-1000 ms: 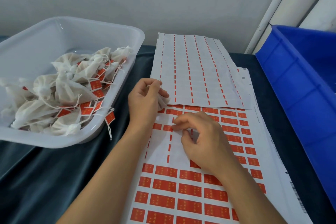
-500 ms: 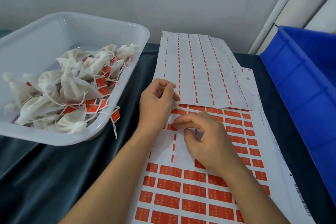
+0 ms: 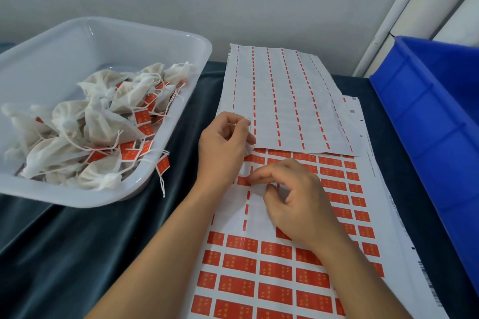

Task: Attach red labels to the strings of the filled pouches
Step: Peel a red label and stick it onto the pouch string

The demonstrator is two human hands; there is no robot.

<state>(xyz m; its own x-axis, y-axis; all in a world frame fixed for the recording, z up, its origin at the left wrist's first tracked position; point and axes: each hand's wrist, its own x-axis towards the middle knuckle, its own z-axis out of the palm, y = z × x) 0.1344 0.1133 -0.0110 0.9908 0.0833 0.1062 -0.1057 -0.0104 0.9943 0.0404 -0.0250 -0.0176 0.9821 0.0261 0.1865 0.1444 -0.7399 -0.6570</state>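
two trays [image 3: 103, 41], two label sheets [image 3: 280, 96]

Looks like a small packing workshop: dark cloth-covered bench [image 3: 77, 254], translucent white plastic tub [image 3: 166, 41] of tagged cloth pouches [image 3: 103, 122], sheets of red sticker labels [image 3: 274, 290], blue plastic crate [image 3: 427, 116].

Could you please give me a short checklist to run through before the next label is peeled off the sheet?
1. Pouch in left hand: ok, fingers curl round a white pouch, mostly hidden.
2. String free for the label: cannot tell, a loop shows at the fingertips only.
3. Right hand on a label: ok, fingertips sit at a red label beside the peeled patch.
4. Label edge lifted: cannot tell, fingers hide it.
5. Labels left on the sheet: ok, many rows remain.
6. Room in the tray for the finished pouch: ok, the far half is bare.
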